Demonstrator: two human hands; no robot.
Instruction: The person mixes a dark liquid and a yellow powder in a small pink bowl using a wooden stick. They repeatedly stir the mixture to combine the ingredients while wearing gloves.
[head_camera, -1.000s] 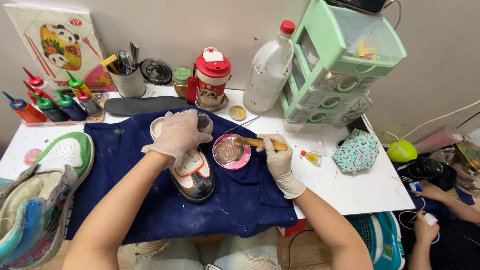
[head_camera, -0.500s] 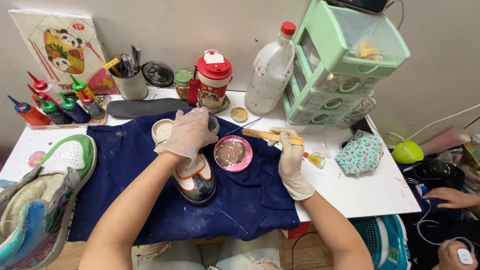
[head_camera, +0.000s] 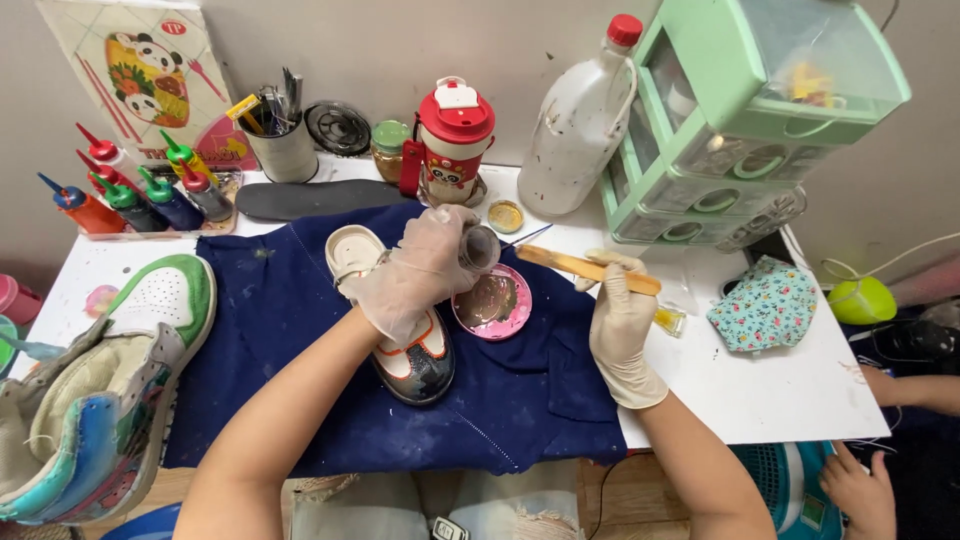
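The gloved left hand (head_camera: 418, 272) has its grip closed round a small jar (head_camera: 481, 246), tilted above the pink dish (head_camera: 492, 303) on the blue cloth (head_camera: 280, 330); a small shoe (head_camera: 395, 330) lies beneath that hand. The gloved right hand (head_camera: 622, 325) grips a wooden stick (head_camera: 585, 267) just right of the dish, over the counter (head_camera: 760, 390).

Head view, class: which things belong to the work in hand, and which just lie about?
In use:
left hand tilting a small jar
pink dish under it
right hand with a wooden stick
small shoe on the blue cloth

Lying about:
paint bottles
green drawers
white bottle
floral pouch
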